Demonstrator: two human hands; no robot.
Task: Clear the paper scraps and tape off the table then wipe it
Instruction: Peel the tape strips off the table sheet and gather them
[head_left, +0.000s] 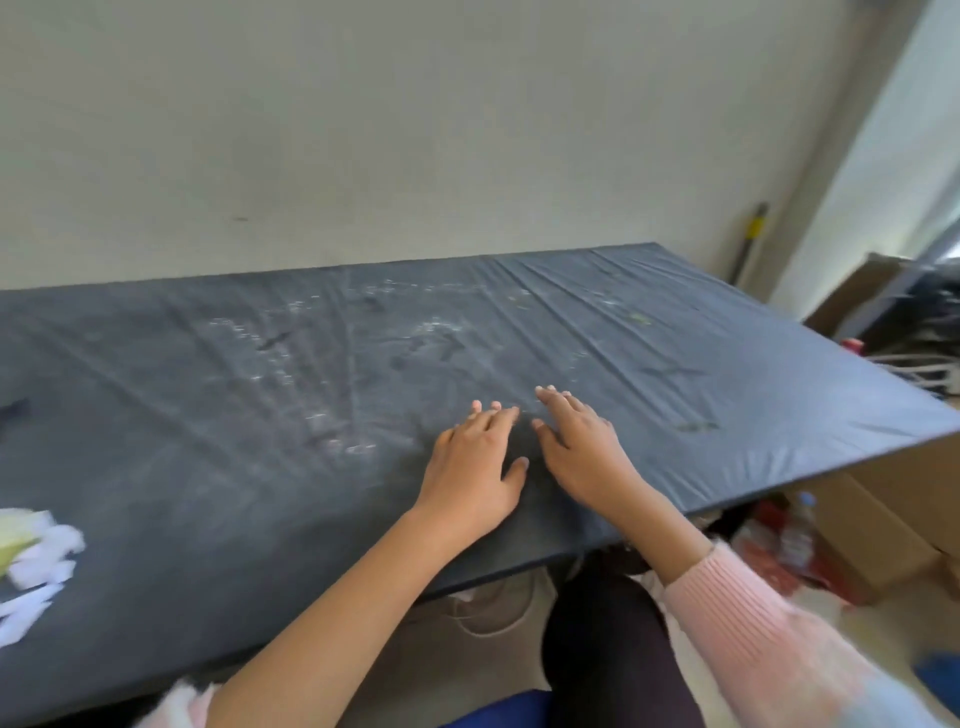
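Note:
A table covered with a dark grey wrinkled cloth (260, 395) fills the view, smudged with whitish marks. My left hand (475, 467) and my right hand (582, 447) lie flat on the cloth side by side near its middle front, fingers straight and holding nothing. A heap of white paper scraps (36, 571) lies at the far left edge of the view, with something pale yellow among them. A few small dark strips, possibly tape (696, 427), stick to the cloth at the right.
A plain wall stands behind the table. Cardboard boxes (883, 525), a plastic bottle (797, 535) and red items sit on the floor under and beside the table's right end. A dark pole (750, 239) leans in the corner.

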